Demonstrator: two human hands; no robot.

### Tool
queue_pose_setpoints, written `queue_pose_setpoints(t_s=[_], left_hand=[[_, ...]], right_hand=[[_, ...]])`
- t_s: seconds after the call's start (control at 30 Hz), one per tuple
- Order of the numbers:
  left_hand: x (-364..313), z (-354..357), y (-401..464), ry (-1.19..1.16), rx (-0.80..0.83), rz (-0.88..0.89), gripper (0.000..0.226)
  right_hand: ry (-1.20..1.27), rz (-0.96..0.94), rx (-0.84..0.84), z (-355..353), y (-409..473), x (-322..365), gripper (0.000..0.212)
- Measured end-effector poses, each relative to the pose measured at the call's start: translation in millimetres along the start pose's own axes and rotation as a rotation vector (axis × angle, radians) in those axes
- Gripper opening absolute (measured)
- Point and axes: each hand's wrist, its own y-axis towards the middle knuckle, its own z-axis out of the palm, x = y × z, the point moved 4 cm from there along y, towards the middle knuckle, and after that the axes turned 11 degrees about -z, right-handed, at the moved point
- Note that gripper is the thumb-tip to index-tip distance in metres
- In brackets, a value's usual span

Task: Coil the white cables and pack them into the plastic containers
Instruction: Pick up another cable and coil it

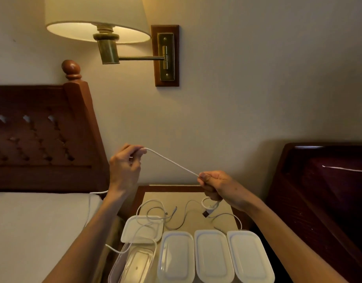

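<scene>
My left hand [126, 168] and right hand [213, 185] each pinch the white cable [172, 162], stretched taut between them above the nightstand [196, 201] and plastic containers [212, 255].

Dim, warm yellow light from lit wall lamp [98, 27] at 11 o'clock. Corners darker, 3 o'clock side in shadow. Wide-angle bowing at edges. Slightly soft focus.
</scene>
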Motion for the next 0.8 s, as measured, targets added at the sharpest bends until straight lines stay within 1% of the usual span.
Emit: queue_pose_setpoints(t_s=[0.17, 0.23, 0.27, 0.3, 0.33, 0.37, 0.4, 0.43, 0.47, 0.5, 0.53, 0.57, 0.6, 0.67, 0.73, 0.8], left_hand=[[13.3, -13.9, 6.5, 0.004, -0.039, -0.046, 0.013], [22.0, -11.3, 4.9, 0.042, -0.022, -0.105, 0.011], [29.1, -8.2, 5.4, 0.102, 0.043, -0.154, 0.010], [34.2, -1.9, 2.9, 0.214, 0.161, -0.194, 0.010], [33.5, 4.4, -1.8, 0.361, 0.289, -0.203, 0.016], [29.1, 11.0, -9.6, 0.477, 0.398, -0.180, 0.030], [21.2, 16.1, -18.3, 0.506, 0.454, -0.131, 0.046], [8.5, 19.2, -27.7, 0.462, 0.451, -0.061, 0.058], [-9.1, 20.8, -38.4, 0.371, 0.416, 0.036, 0.059], [-26.5, 21.5, -50.7, 0.249, 0.368, 0.135, 0.050], [-39.2, 21.2, -64.1, 0.144, 0.317, 0.202, 0.034], [-46.5, 21.6, -77.0, 0.077, 0.289, 0.236, 0.020], [-49.0, 23.2, -88.4, 0.041, 0.282, 0.238, 0.014], [-41.1, 31.0, -107.1, 0.011, 0.308, 0.164, 0.021], [-27.9, 37.2, -117.6, -0.025, 0.325, 0.035, 0.033], [-22.6, 41.3, -120.4, -0.048, 0.316, -0.020, 0.039]], right_hand=[[0.060, 0.064, 0.093, -0.4, -8.0, -9.9, 0.031], [0.061, 0.070, 0.103, 4.9, -9.1, -10.1, 0.030], [0.061, 0.069, 0.075, 5.9, -6.8, -9.4, 0.029], [0.078, 0.070, 0.029, 5.6, -5.1, -10.1, 0.029], [0.095, 0.067, -0.013, 5.9, -1.8, -8.6, 0.029], [0.102, 0.061, -0.043, 6.4, 1.0, -7.4, 0.029], [0.094, 0.059, -0.056, 8.7, 3.5, -5.5, 0.030], [0.080, 0.061, -0.064, 12.1, 5.6, -3.8, 0.030], [0.077, 0.072, -0.085, 15.0, 7.8, -3.4, 0.030], [0.106, 0.094, -0.125, 18.1, 9.5, -3.4, 0.030], [0.177, 0.120, -0.184, 21.0, 11.4, -3.8, 0.030], [0.288, 0.141, -0.257, 22.5, 13.5, -4.3, 0.029], [0.418, 0.155, -0.335, 22.8, 15.3, -4.2, 0.028], [0.659, 0.184, -0.457, 21.9, 16.7, -2.8, 0.027], [0.823, 0.214, -0.493, 23.4, 15.5, -0.4, 0.027], [0.925, 0.240, -0.485, 26.8, 13.8, 1.2, 0.026]])
